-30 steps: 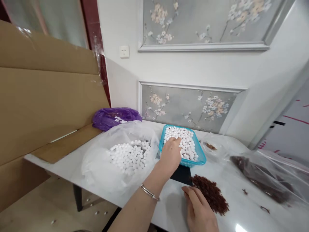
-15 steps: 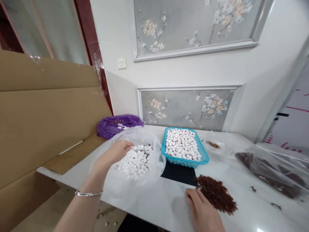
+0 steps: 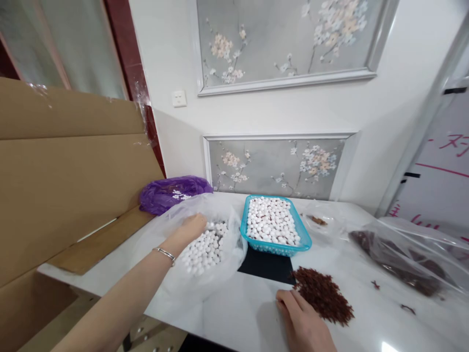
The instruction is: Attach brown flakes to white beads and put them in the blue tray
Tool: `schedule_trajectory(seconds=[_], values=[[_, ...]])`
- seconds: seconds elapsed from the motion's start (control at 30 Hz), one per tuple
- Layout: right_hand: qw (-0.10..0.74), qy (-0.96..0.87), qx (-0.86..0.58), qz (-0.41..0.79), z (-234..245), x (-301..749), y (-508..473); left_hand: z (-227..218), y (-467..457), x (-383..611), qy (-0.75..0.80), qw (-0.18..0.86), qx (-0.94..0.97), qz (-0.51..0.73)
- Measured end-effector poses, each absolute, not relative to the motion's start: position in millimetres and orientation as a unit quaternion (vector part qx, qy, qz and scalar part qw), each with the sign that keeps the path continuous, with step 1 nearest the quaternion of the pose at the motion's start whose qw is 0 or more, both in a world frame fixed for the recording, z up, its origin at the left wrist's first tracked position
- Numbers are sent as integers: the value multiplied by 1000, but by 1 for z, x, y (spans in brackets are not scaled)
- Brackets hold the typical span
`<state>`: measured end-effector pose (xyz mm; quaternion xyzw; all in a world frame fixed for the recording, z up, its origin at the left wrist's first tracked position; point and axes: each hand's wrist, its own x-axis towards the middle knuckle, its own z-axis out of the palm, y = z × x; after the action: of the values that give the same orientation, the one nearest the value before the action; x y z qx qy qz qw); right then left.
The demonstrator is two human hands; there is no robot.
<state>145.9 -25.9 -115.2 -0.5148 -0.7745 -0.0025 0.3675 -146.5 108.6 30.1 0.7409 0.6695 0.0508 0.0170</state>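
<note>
My left hand reaches into an open clear plastic bag, over a heap of white balls. Its fingers point down behind the hand, so what they touch is hidden. My right hand rests on the white table beside a pile of dark red, twig-like bits. Its fingers are curled and pressed together, and anything between them is out of sight. Between and beyond the hands stands a turquoise basket, filled with white balls that have dark red showing among them.
A black flat piece lies partly under the basket. Behind the clear bag is a purple bag with white pieces. A cardboard box stands at left. At right lie a bag of dark brown material and a small bag.
My left hand has moved forward and right, deeper into the clear bag, and its fingertips have gone out of view. My right hand stays by the red pile. The view has turned slightly right.
</note>
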Motion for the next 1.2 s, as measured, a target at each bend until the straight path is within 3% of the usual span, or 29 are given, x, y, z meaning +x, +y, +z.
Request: schedule_trajectory(seconds=[0.2,0.37,0.5,0.6,0.7,0.8,0.97,1.2], values=[[359,-773,-524,6,-109,143,-29,35,112,-146,688,47,720,80],[412,-735,-538,7,-112,143,-31,58,104,-142,670,113,713,173],[450,-734,-503,77,-108,145,-32,72,58,-116,626,205,702,271],[468,-724,-486,146,-95,147,-34,60,6,-83,564,317,685,336],[519,-665,-478,247,-78,149,-36,33,-35,-52,442,609,466,465],[535,-618,-493,299,-66,151,-39,4,-48,-32,373,729,295,493],[543,-570,-508,350,-60,147,-47,-24,-35,-19,318,791,192,487],[586,-433,-446,520,-52,133,-54,-40,-35,-13,321,789,167,497]])
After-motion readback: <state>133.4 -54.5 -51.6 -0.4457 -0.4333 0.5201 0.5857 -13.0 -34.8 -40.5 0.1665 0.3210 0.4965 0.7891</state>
